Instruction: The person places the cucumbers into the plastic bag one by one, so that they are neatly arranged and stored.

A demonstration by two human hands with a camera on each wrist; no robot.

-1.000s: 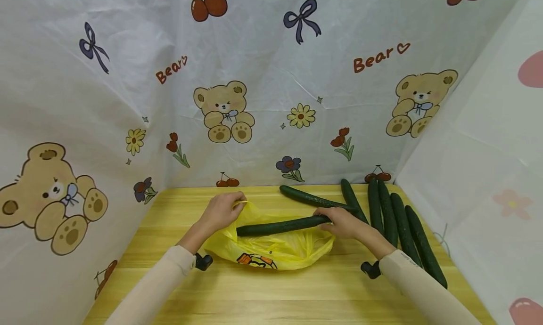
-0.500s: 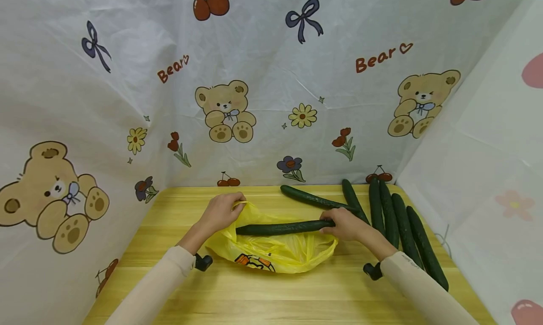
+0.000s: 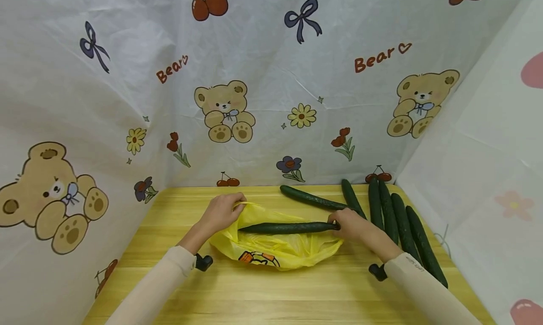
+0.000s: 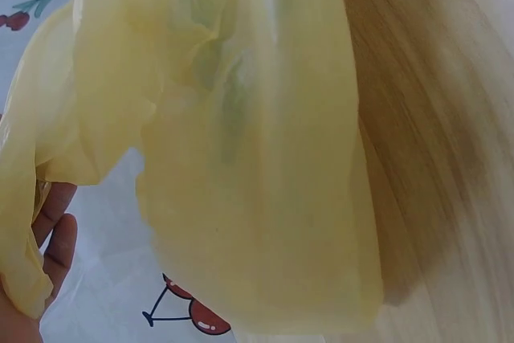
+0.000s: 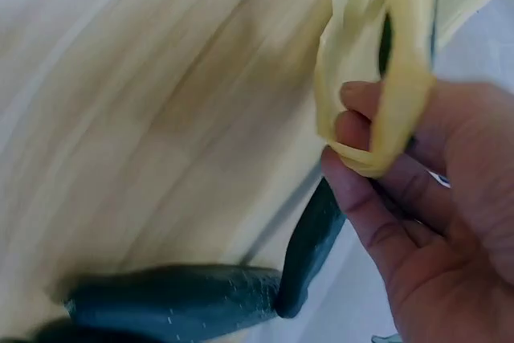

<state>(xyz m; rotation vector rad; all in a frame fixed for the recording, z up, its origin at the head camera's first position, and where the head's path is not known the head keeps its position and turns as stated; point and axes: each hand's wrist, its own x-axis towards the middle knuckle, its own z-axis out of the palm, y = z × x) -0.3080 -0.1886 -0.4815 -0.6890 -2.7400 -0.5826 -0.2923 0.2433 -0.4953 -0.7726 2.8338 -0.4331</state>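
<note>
A yellow plastic bag [image 3: 292, 259] lies on the wooden table with its mouth facing up, and one dark green cucumber [image 3: 288, 228] lies lengthwise in that mouth. The left hand [image 3: 221, 213] pinches the bag's rim at the left end; in the left wrist view the hand [image 4: 56, 238] shows partly behind yellow film [image 4: 257, 198]. At the cucumber's right end is the right hand [image 3: 349, 225], fingers curled round that tip. In the right wrist view, the right hand [image 5: 434, 190] also has the bag's handle loop [image 5: 409, 110] across its fingers.
Behind the bag another cucumber [image 3: 314, 199] lies slantwise, near one [image 3: 353, 198] pointing toward the back. Several more, including the outermost [image 3: 426, 247], stand side by side along the table's right edge. A printed cloth [image 3: 263, 165] hangs behind the table [image 3: 254, 296].
The right hand has moved a little to the right, and the held cucumber's right end has moved right and slightly down with it. The left hand stays at the rim.
</note>
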